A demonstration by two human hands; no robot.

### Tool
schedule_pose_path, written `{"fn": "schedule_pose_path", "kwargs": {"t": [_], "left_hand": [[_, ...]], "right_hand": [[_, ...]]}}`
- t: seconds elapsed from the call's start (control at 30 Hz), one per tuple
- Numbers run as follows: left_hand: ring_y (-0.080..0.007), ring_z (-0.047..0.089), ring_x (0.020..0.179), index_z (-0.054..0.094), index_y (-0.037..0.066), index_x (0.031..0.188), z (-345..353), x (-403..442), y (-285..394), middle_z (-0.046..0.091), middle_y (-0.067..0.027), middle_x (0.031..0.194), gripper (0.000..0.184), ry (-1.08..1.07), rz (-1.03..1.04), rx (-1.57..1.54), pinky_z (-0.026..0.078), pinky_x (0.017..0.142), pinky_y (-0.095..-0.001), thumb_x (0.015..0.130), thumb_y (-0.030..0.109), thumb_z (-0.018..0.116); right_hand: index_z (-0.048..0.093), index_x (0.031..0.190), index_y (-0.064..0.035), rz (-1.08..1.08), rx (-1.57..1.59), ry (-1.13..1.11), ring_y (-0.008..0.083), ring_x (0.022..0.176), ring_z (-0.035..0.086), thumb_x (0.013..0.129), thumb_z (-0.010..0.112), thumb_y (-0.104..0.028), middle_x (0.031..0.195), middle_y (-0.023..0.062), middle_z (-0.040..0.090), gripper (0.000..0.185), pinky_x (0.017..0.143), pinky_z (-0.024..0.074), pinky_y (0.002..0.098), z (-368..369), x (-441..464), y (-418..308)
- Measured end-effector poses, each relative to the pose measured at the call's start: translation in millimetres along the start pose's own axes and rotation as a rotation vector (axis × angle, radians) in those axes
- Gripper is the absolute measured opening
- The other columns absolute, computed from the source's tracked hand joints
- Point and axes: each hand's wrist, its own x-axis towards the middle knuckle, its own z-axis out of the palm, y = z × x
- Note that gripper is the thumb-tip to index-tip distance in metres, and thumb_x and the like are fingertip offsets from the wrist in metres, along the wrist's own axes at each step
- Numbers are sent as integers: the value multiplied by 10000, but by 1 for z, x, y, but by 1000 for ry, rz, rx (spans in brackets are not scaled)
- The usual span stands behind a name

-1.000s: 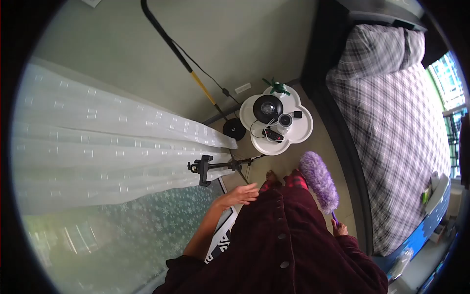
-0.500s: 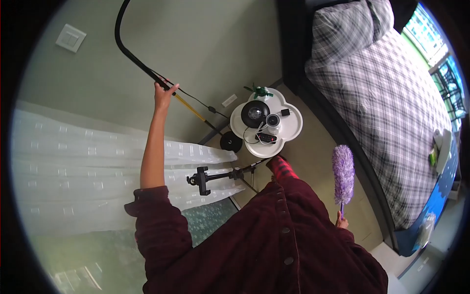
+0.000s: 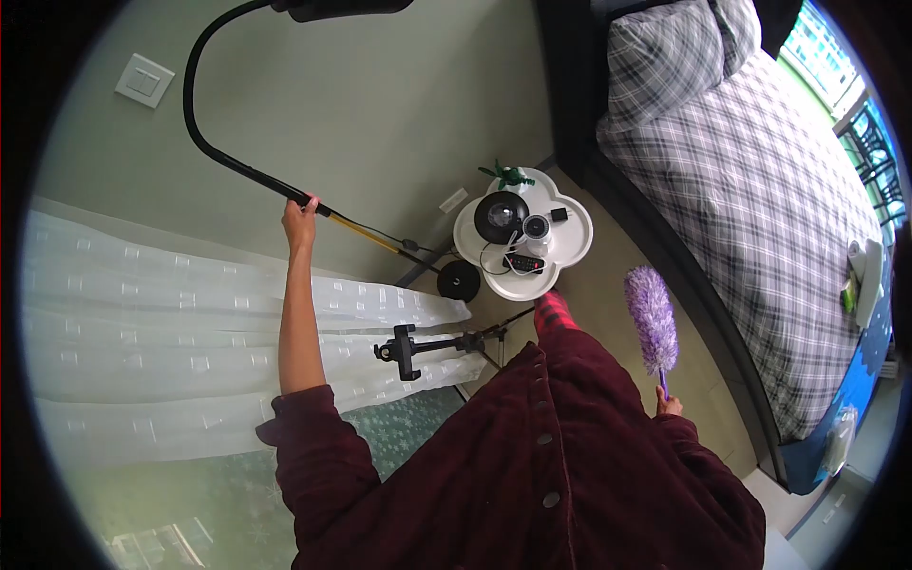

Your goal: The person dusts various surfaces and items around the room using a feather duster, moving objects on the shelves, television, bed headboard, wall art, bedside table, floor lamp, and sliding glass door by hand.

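Observation:
My left hand (image 3: 300, 224) is closed around the pole of a black floor lamp (image 3: 252, 175) with a yellow section below the grip. The lamp's bent neck curves up to a dark head at the top edge, and its round base (image 3: 459, 282) rests on the floor. On the right, my right hand (image 3: 670, 406) grips the handle of a fluffy purple duster (image 3: 653, 318), its head pointing away from me. The duster is over the floor between my body and the bed, apart from both.
A white scalloped side table (image 3: 571, 242) holds a black round device, a small camera-like device, a remote (image 3: 524, 263) and a plant. A phone-holder stand (image 3: 406, 352) is before sheer curtains (image 3: 171, 332). A plaid bed (image 3: 731, 190) lies right. The lamp's cord runs behind its pole.
The lamp's neck has come lower in view and its head now shows at the top. My left hand has closed more fully on the pole. The duster has tilted slightly left.

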Motion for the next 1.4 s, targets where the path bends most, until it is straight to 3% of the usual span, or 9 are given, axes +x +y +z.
{"fn": "schedule_pose_path", "kwargs": {"t": [0.27, 0.47, 0.6, 0.67, 0.8, 1.1, 1.2, 1.27, 1.4], "left_hand": [[-133, 599, 673, 568, 19, 852, -10, -15, -8, 637, -63, 756, 106, 73, -23, -44, 483, 587, -256, 785, 77, 625], [-214, 611, 682, 578, -2, 853, -5, -24, -12, 631, -113, 752, 141, 130, -16, 50, 480, 648, -317, 762, 80, 648], [-198, 612, 689, 578, -1, 859, 1, -24, 0, 633, -106, 757, 166, 140, -1, 50, 479, 651, -308, 755, 96, 664], [-125, 602, 744, 577, 25, 918, 1, -22, 2, 640, -55, 838, 217, 49, -45, -24, 497, 615, -252, 775, 168, 657], [-158, 607, 741, 581, 34, 909, 11, -33, -3, 638, -71, 811, 216, 31, 0, -200, 472, 695, -277, 773, 188, 646], [-166, 620, 778, 526, 28, 940, 39, -49, -9, 630, -71, 851, 277, -32, -84, -265, 478, 721, -293, 741, 160, 666], [-187, 608, 820, 494, 13, 1022, 34, -45, -3, 601, -85, 940, 347, -13, -116, -233, 471, 751, -309, 756, 168, 655], [-203, 595, 875, 475, 5, 1075, 24, -37, 23, 577, -103, 1015, 390, 28, -149, -241, 463, 782, -323, 767, 174, 646], [-244, 444, 1111, 394, 8, 1227, -34, -3, 126, 437, -155, 1204, 542, 507, 421, -198, 359, 922, -368, 802, 256, 623]], "right_hand": [[636, 966, -23, -60, 12, 19, 392, 946, 560, 707, 518, -659, 932, 250, 602, 697, 815, 431, 452, -5, 15, -30], [638, 940, -11, -92, -42, 38, 390, 925, 568, 703, 525, -660, 929, 241, 606, 700, 808, 436, 448, -5, 33, -35], [637, 925, -1, -113, -14, 36, 389, 913, 573, 707, 527, -652, 907, 241, 609, 696, 799, 439, 448, -8, 39, -42], [637, 920, 3, -141, -13, -1, 387, 910, 575, 709, 527, -650, 897, 243, 610, 695, 796, 439, 448, -13, 39, -47], [634, 911, 12, -203, -3, 45, 402, 893, 571, 731, 512, -633, 877, 265, 600, 681, 775, 438, 451, -16, 34, -51], [631, 860, 31, -283, -26, 33, 439, 837, 561, 762, 469, -627, 810, 291, 582, 684, 721, 428, 477, -28, 25, -45], [621, 783, 3, -321, 51, 169, 433, 797, 559, 767, 460, -632, 771, 252, 587, 655, 704, 430, 476, -41, 8, -49], [584, 750, -8, -443, 218, 262, 389, 633, 531, 802, 482, -557, 644, 211, 549, 561, 588, 397, 461, -50, 4, -68], [556, 769, -22, -900, 504, 395, 226, 481, 431, 867, 515, -348, 535, 117, 454, 343, 465, 320, 376, -109, -10, -183]]}}
